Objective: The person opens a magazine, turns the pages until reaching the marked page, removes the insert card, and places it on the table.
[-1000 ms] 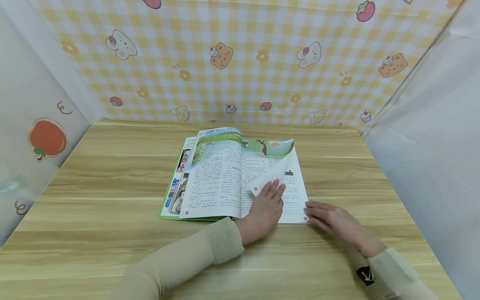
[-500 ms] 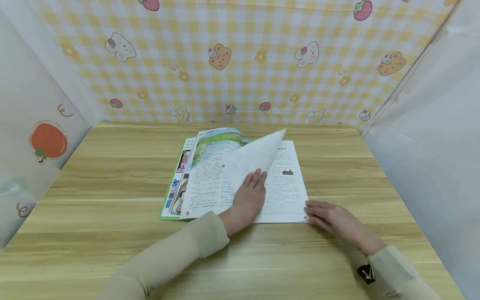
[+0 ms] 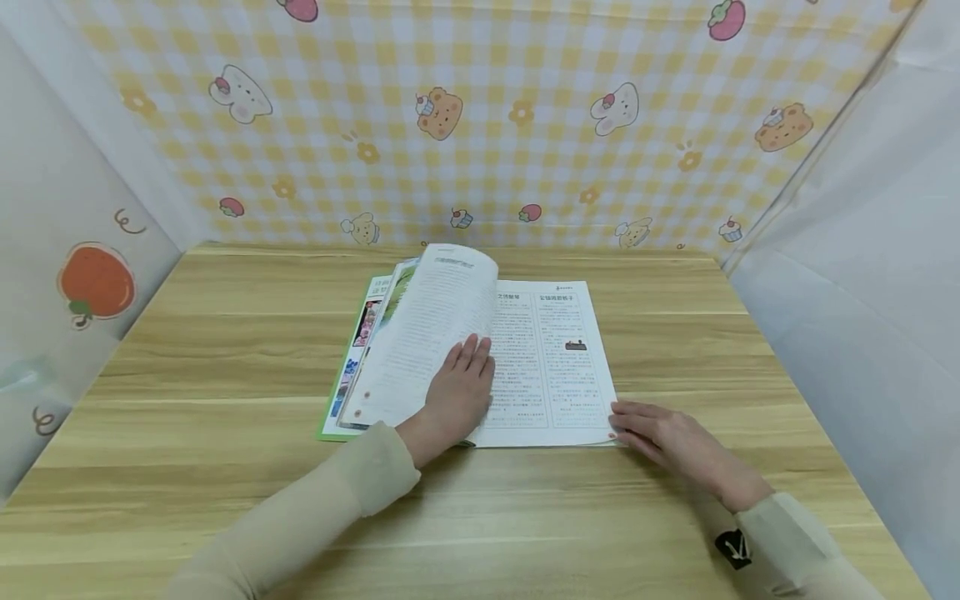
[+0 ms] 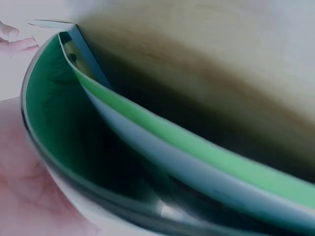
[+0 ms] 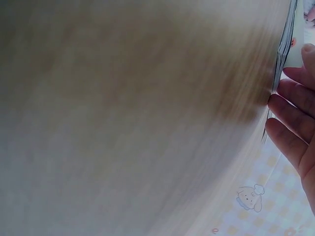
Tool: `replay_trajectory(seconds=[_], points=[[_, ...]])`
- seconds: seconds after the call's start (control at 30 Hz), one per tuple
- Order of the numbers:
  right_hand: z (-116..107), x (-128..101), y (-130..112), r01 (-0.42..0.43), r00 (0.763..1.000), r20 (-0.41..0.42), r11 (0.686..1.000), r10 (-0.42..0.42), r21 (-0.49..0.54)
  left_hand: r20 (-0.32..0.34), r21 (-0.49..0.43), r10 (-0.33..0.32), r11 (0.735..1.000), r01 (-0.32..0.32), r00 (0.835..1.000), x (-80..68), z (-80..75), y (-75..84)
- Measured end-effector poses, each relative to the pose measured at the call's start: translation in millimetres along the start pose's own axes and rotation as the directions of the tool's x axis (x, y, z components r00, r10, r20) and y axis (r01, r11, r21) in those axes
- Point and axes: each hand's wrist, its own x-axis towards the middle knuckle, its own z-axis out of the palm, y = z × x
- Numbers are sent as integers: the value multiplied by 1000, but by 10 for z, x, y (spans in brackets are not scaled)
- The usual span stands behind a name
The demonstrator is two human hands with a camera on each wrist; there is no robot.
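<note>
While the open magazine [image 3: 480,350] lies toward the far edge of the wooden table [image 3: 187,467], about midway between its left and right edges, the left hand [image 3: 457,392] rests flat on it with straight, close-set fingers pressing a bowed page [image 3: 427,333] down near the spine. The right hand [image 3: 660,437] lies relaxed and flat on the table, fingertips touching the magazine's near right corner. In the blurred left wrist view, the curved green sheets are probably its cover.
</note>
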Motion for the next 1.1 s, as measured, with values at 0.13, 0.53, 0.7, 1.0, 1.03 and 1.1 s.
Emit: replay_trajectory(seconds=[0.13,0.53,0.7,1.0,1.03,1.1], points=[[-5,4,4,28,1000,-11,999,-28,-17,-10,-78,-25,997,24,1000,-66,36,-94],[8,6,41,60,998,-27,998,-61,-24,29,-237,-58,970,63,998,-218,133,-276],[-11,12,38,66,997,-41,998,-67,-20,44,-297,-55,953,66,998,-216,160,-301],[-14,4,41,58,997,-50,998,-59,-23,54,-340,-32,939,48,998,-210,185,-291],[-14,-2,42,53,997,-51,998,-54,-22,48,-334,-29,941,43,998,-213,182,-290],[-16,-16,43,43,997,-59,999,-44,-17,31,-326,-25,945,34,999,-220,179,-288]])
